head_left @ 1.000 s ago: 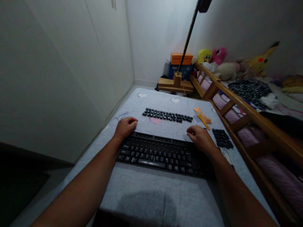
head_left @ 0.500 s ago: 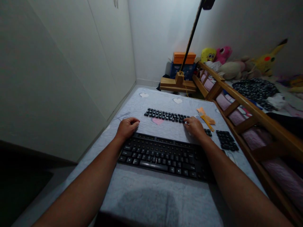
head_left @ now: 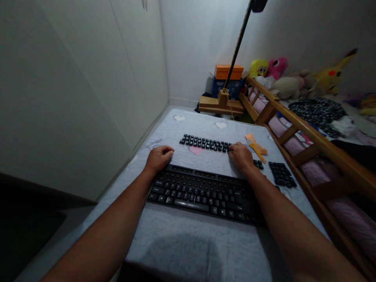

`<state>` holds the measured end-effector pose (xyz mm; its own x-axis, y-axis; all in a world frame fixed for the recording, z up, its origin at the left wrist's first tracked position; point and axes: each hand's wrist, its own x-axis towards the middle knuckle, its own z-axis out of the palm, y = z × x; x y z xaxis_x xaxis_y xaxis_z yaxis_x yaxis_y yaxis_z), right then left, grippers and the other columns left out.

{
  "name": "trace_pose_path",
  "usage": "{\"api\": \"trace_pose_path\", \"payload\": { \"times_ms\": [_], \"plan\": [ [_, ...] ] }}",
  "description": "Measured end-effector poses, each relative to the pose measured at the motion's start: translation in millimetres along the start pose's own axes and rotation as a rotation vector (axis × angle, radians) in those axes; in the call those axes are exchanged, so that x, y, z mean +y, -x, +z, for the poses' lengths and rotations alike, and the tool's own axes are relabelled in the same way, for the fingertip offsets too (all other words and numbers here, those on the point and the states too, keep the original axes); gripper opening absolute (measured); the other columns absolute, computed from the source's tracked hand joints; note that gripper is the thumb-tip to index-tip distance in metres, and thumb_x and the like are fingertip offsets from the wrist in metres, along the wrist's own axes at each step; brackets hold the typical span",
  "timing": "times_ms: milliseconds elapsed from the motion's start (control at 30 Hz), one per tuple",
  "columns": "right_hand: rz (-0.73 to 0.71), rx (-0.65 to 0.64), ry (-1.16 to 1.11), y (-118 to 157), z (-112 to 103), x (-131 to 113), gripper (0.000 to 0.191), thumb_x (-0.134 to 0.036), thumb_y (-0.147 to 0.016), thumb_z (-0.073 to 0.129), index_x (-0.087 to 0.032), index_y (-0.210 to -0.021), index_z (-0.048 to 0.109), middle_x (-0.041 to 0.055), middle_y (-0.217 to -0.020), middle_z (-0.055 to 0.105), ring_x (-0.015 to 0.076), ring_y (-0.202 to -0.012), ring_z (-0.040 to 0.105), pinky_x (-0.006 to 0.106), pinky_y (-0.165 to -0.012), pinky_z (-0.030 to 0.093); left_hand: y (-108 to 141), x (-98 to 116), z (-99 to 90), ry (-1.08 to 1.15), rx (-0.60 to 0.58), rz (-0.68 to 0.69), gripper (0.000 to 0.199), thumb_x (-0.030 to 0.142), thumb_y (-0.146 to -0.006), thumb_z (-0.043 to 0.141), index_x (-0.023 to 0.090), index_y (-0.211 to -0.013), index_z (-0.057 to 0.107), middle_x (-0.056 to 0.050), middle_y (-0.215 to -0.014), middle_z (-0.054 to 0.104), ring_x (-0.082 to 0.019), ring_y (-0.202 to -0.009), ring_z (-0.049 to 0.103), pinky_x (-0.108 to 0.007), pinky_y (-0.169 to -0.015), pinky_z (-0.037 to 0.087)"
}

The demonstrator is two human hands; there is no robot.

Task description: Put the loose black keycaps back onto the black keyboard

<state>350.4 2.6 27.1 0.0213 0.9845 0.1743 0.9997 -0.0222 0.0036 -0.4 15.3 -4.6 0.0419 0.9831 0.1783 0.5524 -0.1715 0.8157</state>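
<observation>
A black keyboard [head_left: 194, 192] lies across the cloth-covered surface, its upper rows without keycaps. Behind it, loose black keycaps [head_left: 205, 143] are lined up in rows. My right hand [head_left: 241, 156] is at the right end of these rows, fingers bent down and closed; what is between the fingertips is too small to tell. My left hand [head_left: 160, 157] rests by the keyboard's back left corner, fingers curled together, and whether they hold anything is hidden. More keycaps [head_left: 282, 174] sit in a block on the right, with a small group [head_left: 258, 164] beside my right wrist.
A yellow-handled brush [head_left: 257, 151] lies on an orange cloth [head_left: 250, 138] at the back right. A wooden bed rail [head_left: 311, 137] runs along the right side. Beyond the far edge stands a wooden base [head_left: 220, 103] with a pole. A pale cabinet [head_left: 88, 78] borders the left.
My right hand has shifted slightly, its fingers drawn closer together over the right end of the keycap rows. The left hand has stayed almost still.
</observation>
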Motion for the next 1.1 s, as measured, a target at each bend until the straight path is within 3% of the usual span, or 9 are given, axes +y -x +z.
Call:
{"api": "trace_pose_path", "payload": {
  "times_ms": [367,600,800,933,1100],
  "plan": [
    [-0.069,-0.036,-0.011,20.2,-8.3,5.2,0.016,-0.02,-0.086,0.057,-0.018,-0.092,0.071,0.0103,-0.104,0.066,0.0228,-0.1,0.057,0.029,-0.08,0.042,1.2,3.9,-0.6,-0.014,-0.002,-0.014,0.034,0.042,-0.072,0.057,0.016,-0.086,0.074,-0.006,-0.083,0.075,-0.021,-0.077,0.067,-0.031,-0.075,0.051],
    [-0.062,-0.071,-0.087,18.1,-3.2,6.4,0.013,-0.016,-0.083,0.059,-0.017,-0.091,0.068,0.0076,-0.096,0.069,0.0201,-0.089,0.06,0.027,-0.078,0.042,0.2,0.7,-0.1,-0.001,0.013,-0.012,0.03,0.041,-0.072,0.058,0.017,-0.084,0.074,-0.005,-0.082,0.075,-0.02,-0.075,0.067,-0.03,-0.074,0.051],
    [-0.023,-0.07,-0.148,17.8,-4.1,3.9,0.023,-0.015,-0.082,0.058,-0.017,-0.103,0.068,0.0083,-0.098,0.071,0.0201,-0.088,0.061,0.028,-0.077,0.042,1.0,2.9,-0.9,0.01,0.004,-0.009,0.031,0.04,-0.072,0.059,0.016,-0.084,0.074,-0.005,-0.083,0.075,-0.021,-0.077,0.067,-0.03,-0.074,0.05],
    [-0.022,-0.078,-0.201,19.4,-9.7,3.5,0.017,-0.014,-0.08,0.061,-0.017,-0.093,0.071,0.0082,-0.099,0.071,0.0196,-0.092,0.062,0.027,-0.081,0.043,1.0,4.3,-1.1,0.011,0.004,-0.013,0.032,0.04,-0.072,0.058,0.016,-0.084,0.074,-0.006,-0.083,0.075,-0.021,-0.076,0.066,-0.031,-0.074,0.05],
    [0.003,-0.075,-0.301,39.4,-26.6,1.3,0.014,-0.017,-0.078,0.065,-0.019,-0.091,0.069,0.0045,-0.091,0.072,0.0173,-0.083,0.065,0.027,-0.077,0.046,1.3,5.0,-1.2,0.017,0.004,-0.014,0.031,0.04,-0.072,0.058,0.017,-0.084,0.074,-0.005,-0.083,0.075,-0.021,-0.077,0.067,-0.03,-0.074,0.051]
  ]
}}
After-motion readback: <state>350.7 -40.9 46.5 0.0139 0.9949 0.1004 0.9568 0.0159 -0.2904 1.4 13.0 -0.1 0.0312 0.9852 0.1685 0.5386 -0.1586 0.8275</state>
